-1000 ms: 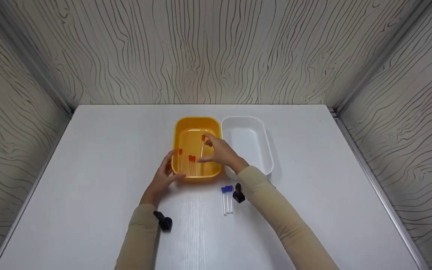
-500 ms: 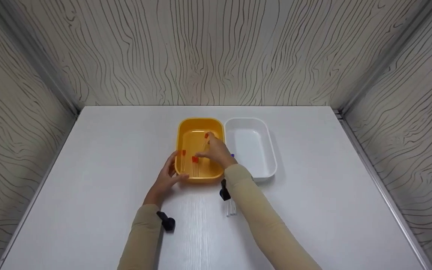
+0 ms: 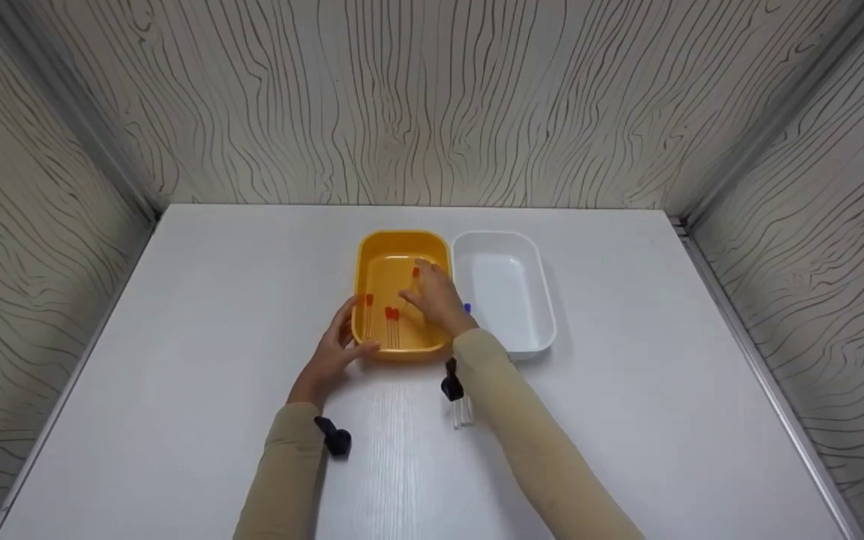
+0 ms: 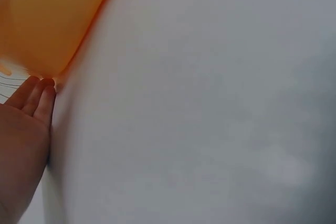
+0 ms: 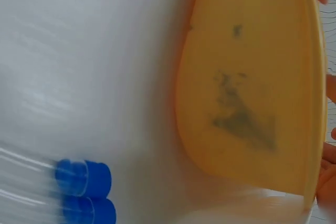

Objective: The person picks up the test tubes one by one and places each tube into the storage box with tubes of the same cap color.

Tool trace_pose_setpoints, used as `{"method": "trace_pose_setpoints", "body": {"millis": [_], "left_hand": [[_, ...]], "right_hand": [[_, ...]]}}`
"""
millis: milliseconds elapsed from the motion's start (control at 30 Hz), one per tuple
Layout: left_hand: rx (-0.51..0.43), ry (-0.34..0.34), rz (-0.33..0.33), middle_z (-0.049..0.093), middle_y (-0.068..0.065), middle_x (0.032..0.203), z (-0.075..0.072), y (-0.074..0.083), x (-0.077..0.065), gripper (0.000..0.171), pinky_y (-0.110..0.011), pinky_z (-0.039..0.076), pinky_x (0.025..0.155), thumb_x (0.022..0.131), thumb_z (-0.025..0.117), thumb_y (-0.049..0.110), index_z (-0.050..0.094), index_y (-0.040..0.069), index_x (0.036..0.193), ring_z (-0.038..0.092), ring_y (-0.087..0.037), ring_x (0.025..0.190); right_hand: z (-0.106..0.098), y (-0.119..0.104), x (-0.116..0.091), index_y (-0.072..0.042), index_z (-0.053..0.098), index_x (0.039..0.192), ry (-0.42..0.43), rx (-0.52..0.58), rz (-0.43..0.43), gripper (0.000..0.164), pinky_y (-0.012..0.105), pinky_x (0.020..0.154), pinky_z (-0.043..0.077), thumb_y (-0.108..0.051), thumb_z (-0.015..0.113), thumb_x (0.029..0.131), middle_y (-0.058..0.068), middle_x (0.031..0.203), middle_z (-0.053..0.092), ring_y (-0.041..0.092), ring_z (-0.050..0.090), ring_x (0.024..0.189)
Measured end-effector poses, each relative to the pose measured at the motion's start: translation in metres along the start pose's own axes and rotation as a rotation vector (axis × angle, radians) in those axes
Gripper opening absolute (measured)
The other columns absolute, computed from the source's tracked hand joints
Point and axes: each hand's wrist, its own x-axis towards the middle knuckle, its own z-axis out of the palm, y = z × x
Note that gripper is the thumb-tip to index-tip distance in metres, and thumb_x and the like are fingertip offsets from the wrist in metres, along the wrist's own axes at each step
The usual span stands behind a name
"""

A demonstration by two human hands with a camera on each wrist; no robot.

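Note:
In the head view, my left hand [image 3: 331, 352] holds the near-left corner of a yellow tray [image 3: 402, 352], thumb at the front rim, fingers along the outer left side. In the left wrist view those fingers touch the wall of the yellow tray [image 4: 52, 19]. Over the tray's right side is my right hand [image 3: 436, 296], thumb and index finger apart. Close to its index fingertip lies a red-capped tube [image 3: 416, 272], its body mostly hidden by the hand. Several other clear tubes with red caps [image 3: 391, 313] lie in the tray's near and left parts.
A white tray [image 3: 507, 292] stands against the yellow one's right side; a blue cap [image 3: 467, 307] shows at its left wall. Several clear tubes [image 3: 462, 412] lie on the white table in front, partly hidden by the right arm. The right wrist view shows their blue caps [image 5: 97, 179].
My right hand moves slightly forward inside the yellow tray, and its thumb draws back from the near end of the red-capped tube. The right forearm swings left over the blue-capped tubes. My left hand stays.

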Motion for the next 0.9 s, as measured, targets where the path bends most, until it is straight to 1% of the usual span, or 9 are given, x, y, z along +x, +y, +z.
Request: {"method": "trace_pose_setpoints", "body": {"millis": [100,167,333,400,467,600,667,800,900], "left_hand": [[0.01,-0.009,0.011,0.03,0.003,0.158,-0.001,0.001,0.0,0.087,-0.056,0.018,0.122,0.079,0.078,0.035,0.023,0.052,0.145,0.03,-0.024,0.149],[0.011,-0.007,0.02,0.03,0.003,0.158,-0.002,0.001,-0.001,0.087,-0.054,0.018,0.123,0.079,0.078,0.034,0.023,0.05,0.146,0.03,-0.024,0.149],[0.004,0.001,0.027,0.027,0.002,0.16,-0.004,0.001,-0.002,0.088,-0.053,0.018,0.123,0.081,0.077,0.032,0.022,0.048,0.147,0.026,-0.024,0.15],[-0.003,-0.004,0.029,0.024,0.002,0.161,-0.005,0.001,-0.003,0.089,-0.053,0.017,0.123,0.081,0.077,0.03,0.021,0.047,0.148,0.024,-0.024,0.151],[0.0,-0.001,0.024,0.023,0.004,0.162,-0.004,0.002,-0.004,0.09,-0.053,0.016,0.123,0.081,0.077,0.031,0.02,0.048,0.148,0.023,-0.023,0.151],[0.007,0.009,0.009,0.023,0.005,0.162,-0.003,0.003,-0.005,0.092,-0.055,0.015,0.123,0.08,0.077,0.033,0.017,0.054,0.146,0.023,-0.022,0.152],[0.01,0.013,0.017,0.023,0.004,0.162,-0.003,0.003,-0.005,0.091,-0.054,0.017,0.123,0.081,0.077,0.033,0.016,0.055,0.146,0.024,-0.022,0.151],[0.001,0.008,0.056,0.025,-0.003,0.161,-0.002,0.001,-0.003,0.09,-0.051,0.019,0.123,0.085,0.073,0.028,0.014,0.048,0.15,0.026,-0.025,0.15],[-0.01,0.005,0.059,0.026,-0.004,0.161,0.0,0.0,-0.002,0.086,-0.052,0.019,0.123,0.087,0.07,0.027,0.015,0.046,0.15,0.026,-0.026,0.15]], "right_hand": [[-0.004,0.002,-0.009,0.002,0.052,0.129,0.065,0.128,-0.095,0.047,0.043,0.105,0.049,-0.02,0.067,0.09,0.02,0.126,0.061,0.033,0.059,0.118],[-0.005,0.004,-0.017,0.004,0.058,0.12,0.101,0.213,-0.163,0.035,0.043,0.098,0.053,-0.014,0.066,0.09,0.021,0.117,0.065,0.033,0.063,0.11],[-0.01,0.005,-0.046,0.003,0.063,0.112,0.155,0.364,-0.257,0.026,0.04,0.087,0.058,-0.009,0.065,0.09,0.02,0.105,0.07,0.032,0.067,0.098],[-0.013,0.007,-0.058,0.003,0.064,0.111,0.18,0.412,-0.26,0.025,0.039,0.085,0.059,-0.009,0.066,0.09,0.02,0.103,0.07,0.032,0.068,0.096],[-0.021,0.006,-0.073,0.004,0.064,0.11,0.202,0.431,-0.237,0.023,0.04,0.085,0.059,-0.008,0.064,0.09,0.022,0.103,0.07,0.034,0.068,0.096],[-0.031,0.023,-0.091,0.003,0.065,0.109,0.268,0.434,-0.201,0.023,0.04,0.085,0.059,-0.011,0.065,0.091,0.021,0.103,0.07,0.033,0.069,0.094],[-0.033,0.035,-0.095,0.002,0.066,0.107,0.31,0.418,-0.19,0.021,0.038,0.084,0.06,-0.011,0.065,0.091,0.02,0.102,0.071,0.031,0.069,0.093],[-0.042,0.054,-0.103,0.003,0.066,0.105,0.384,0.393,-0.164,0.019,0.033,0.081,0.06,-0.009,0.065,0.09,0.019,0.1,0.072,0.025,0.07,0.09],[-0.052,0.062,-0.11,0.007,0.066,0.105,0.432,0.39,-0.152,0.019,0.03,0.081,0.059,-0.005,0.064,0.09,0.022,0.098,0.071,0.02,0.069,0.089]]}}
